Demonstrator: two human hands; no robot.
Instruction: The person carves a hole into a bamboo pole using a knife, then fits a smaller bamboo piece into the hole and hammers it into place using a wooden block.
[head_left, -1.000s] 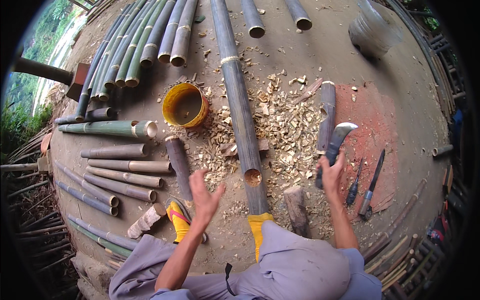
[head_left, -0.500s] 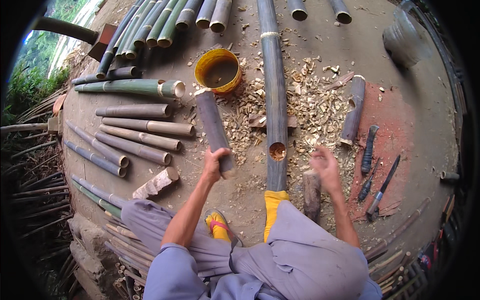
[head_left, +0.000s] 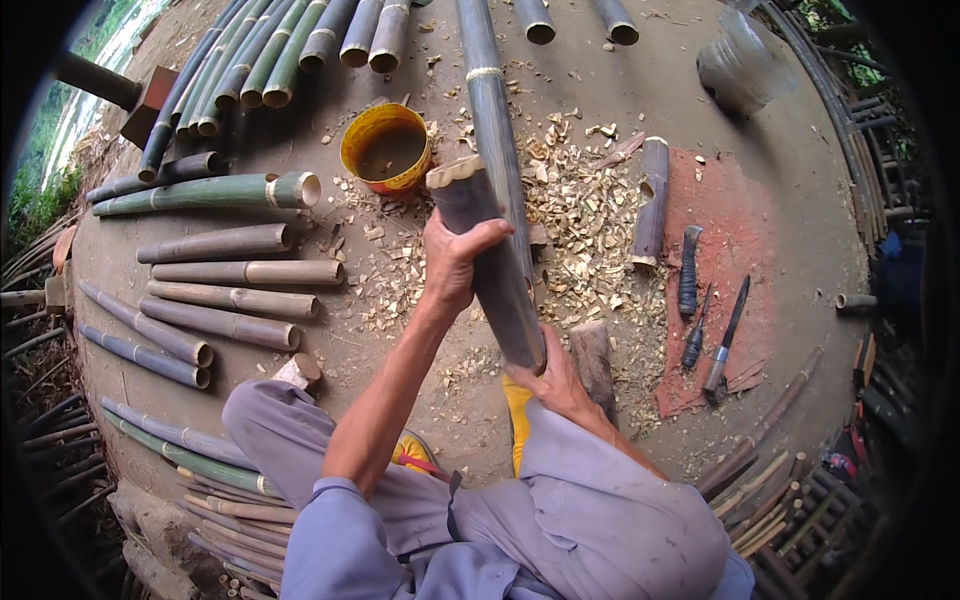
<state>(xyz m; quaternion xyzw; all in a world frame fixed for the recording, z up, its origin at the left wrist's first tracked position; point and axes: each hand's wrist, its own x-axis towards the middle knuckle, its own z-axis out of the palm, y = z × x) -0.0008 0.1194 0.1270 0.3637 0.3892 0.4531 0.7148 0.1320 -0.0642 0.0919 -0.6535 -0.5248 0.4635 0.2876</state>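
1. The short bamboo section [head_left: 492,265], dark-skinned and pale at its ragged far end, is held aslant over the long bamboo pole [head_left: 493,115]; part of the pole is hidden behind it.
2. The section is gripped near its far end by the left hand [head_left: 452,258], thumb laid across it; its near end is grasped by the right hand [head_left: 558,380].
3. Beyond the far end, a yellow bucket [head_left: 408,184] is stood on the ground. Pale wood chips [head_left: 585,235] are scattered on both sides of the pole.
4. To the right, a notched bamboo piece [head_left: 652,205] is laid beside a red mat [head_left: 712,195]. On the mat are placed a black-handled tool [head_left: 689,270], a thin spike-like tool [head_left: 694,343] and a straight knife [head_left: 728,335].
5. A wooden stump [head_left: 592,362] is partly covered by the right hand. Cut bamboo lengths [head_left: 250,272] are laid out in rows at left.
6. Compared with half a second ago: the section, then held by the left hand alone left of the pole, is now brought across it; the right hand, then unoccupied, is now closed on it. The pole's round hole, visible then, is now concealed.
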